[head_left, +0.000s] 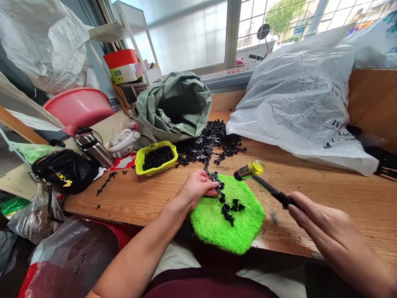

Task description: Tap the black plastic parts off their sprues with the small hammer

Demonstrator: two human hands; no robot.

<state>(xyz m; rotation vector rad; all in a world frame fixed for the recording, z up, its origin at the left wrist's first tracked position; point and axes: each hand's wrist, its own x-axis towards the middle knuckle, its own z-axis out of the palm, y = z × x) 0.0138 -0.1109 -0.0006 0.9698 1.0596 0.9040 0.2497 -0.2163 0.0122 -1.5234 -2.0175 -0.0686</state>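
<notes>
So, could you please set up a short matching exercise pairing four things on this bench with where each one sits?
Things:
1. mallet
2. yellow basket
3. green cloth
4. green sack

Places:
A. behind the yellow basket, near the window
B. at the front edge of the bench, under small black parts
C. in the right hand, raised over the cloth
D. left of the loose black parts pile, filled with black pieces

Pairs: 1-C, 2-D, 3-B, 4-A
</notes>
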